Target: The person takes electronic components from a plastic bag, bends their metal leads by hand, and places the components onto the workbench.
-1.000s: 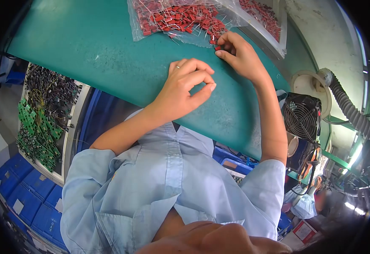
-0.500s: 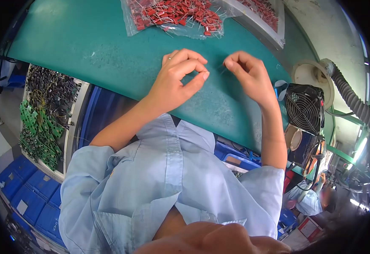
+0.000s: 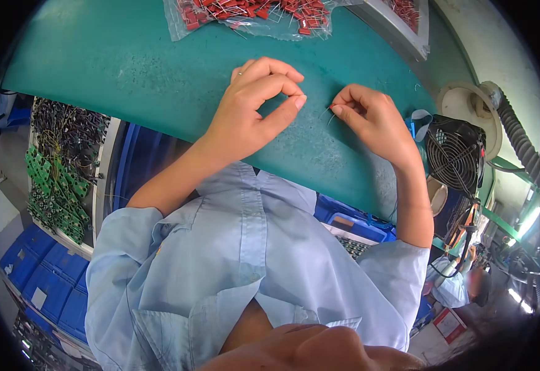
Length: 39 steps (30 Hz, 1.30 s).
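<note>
My left hand (image 3: 248, 108) is raised over the green table (image 3: 158, 74), its thumb and index fingertips pinched together; anything between them is too small to make out. To its right, my right hand (image 3: 375, 120) pinches a small red component (image 3: 332, 106) between thumb and index finger. Thin wire leads stick out from it, down and to the left. Beyond both hands, at the top, lies a clear plastic bag (image 3: 174, 21) with several red components (image 3: 227, 8) showing in it.
A framed tray (image 3: 423, 43) of red parts stands at the upper right. Right of the table are a black fan (image 3: 454, 154) and a ribbed hose (image 3: 520, 136). Green circuit boards (image 3: 56, 198) fill a left-hand tray, above blue bins (image 3: 44, 287). Another person (image 3: 452, 287) is at lower right.
My right hand has left the bag's edge with a red component and come down nearer the body. My left hand has shifted slightly left, its thumb and index fingertips now together.
</note>
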Tool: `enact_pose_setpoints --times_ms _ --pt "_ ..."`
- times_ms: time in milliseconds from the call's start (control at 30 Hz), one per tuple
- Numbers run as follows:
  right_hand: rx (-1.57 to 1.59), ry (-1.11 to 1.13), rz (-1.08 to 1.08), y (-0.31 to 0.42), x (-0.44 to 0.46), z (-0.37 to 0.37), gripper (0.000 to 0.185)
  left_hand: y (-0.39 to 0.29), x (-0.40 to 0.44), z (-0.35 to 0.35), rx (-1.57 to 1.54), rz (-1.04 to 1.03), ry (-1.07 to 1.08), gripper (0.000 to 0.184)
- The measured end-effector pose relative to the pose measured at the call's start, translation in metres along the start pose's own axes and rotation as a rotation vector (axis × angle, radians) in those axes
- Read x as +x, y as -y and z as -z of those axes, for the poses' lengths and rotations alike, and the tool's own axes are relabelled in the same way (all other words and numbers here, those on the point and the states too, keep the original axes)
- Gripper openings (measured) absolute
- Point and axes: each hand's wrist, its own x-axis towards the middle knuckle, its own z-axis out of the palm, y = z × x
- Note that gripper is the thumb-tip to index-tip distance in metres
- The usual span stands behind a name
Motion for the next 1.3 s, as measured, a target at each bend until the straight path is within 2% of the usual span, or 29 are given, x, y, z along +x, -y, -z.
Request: enact_pose_setpoints --times_ms 367,467,667,767,867,967,1033,1200,1300 --pt "-0.193 0.003 0.09 0.002 0.0 -0.006 0.015 0.0 0.003 0.0 0.027 0.022 0.041 0.005" --pt "-0.252 -0.059 0.159 -0.001 -0.002 -0.014 0.015 -0.001 0.003 0.0 0.012 0.042 0.042 0.006" --pt "-0.629 -0.323 0.344 0.003 -0.014 -0.045 0.012 0.001 0.001 -0.001 0.023 0.021 0.017 0.006" --pt "-0.677 -0.376 0.352 0.003 -0.016 -0.052 0.012 0.001 0.001 -0.001 0.037 0.006 0.013 0.007" --pt "-0.555 -0.352 0.387 -0.005 -0.015 -0.042 0.008 -0.001 0.0 -0.002 0.036 0.002 0.007 0.006" --pt "-0.244 -0.249 0.227 -0.01 -0.004 -0.001 0.009 -0.001 0.001 0.0 0.033 -0.022 -0.019 0.006" --pt "-0.131 -0.428 0.124 -0.038 0.023 0.038 0.016 -0.001 0.001 -0.001 0.022 -0.036 -0.025 0.005" --pt "-0.272 -0.859 0.08 -0.083 0.089 0.107 0.018 -0.002 -0.001 -0.001 0.009 -0.054 -0.045 0.005" --pt "-0.266 -0.82 0.278 -0.074 0.101 0.09 0.017 0.0 -0.001 -0.001 0.001 -0.047 -0.045 0.005"
